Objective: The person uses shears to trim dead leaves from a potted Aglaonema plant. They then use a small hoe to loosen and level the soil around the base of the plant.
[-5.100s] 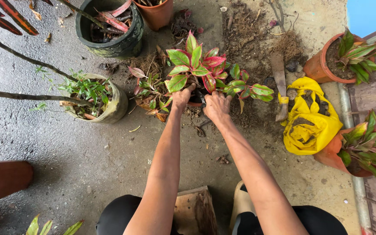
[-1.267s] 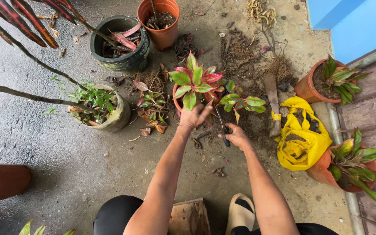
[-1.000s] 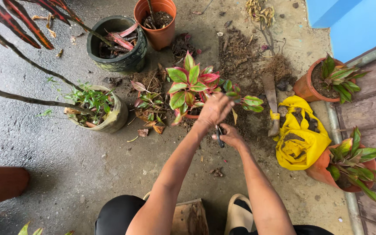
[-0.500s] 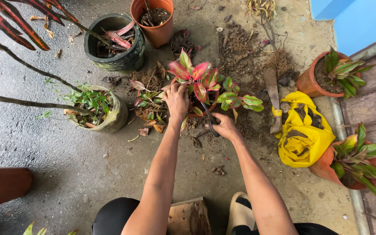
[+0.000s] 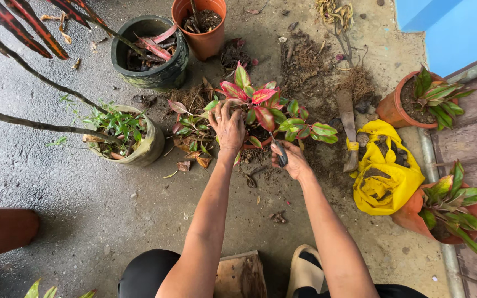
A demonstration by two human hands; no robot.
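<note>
The red-and-green leafy plant point(image 5: 260, 107) sits low on the concrete floor point(image 5: 84, 209), roughly centre of the view, in front of the kneeling person. Its base and whatever pot or root ball it stands in are hidden under its own leaves and the left hand.

The left hand point(image 5: 227, 128) lies palm-down on the plant's left side, fingers spread apart among the leaves; the fingertips vanish into the foliage, so whether they grasp a stem cannot be told. The right hand point(image 5: 289, 160) is just right of the plant's base, its grip clamped round a small dark tool point(image 5: 280, 153). Only a short piece of the tool shows above the fist; its working end is lost among the leaves and soil.

Outward, loose soil and roots point(image 5: 316, 60) are scattered behind the plant. A trowel point(image 5: 349, 124) lies to the right, partly under a yellow bag point(image 5: 385, 176). A dark green pot point(image 5: 150, 55) and an orange pot point(image 5: 200, 27) stand behind, the orange one cut by the top edge.
</note>
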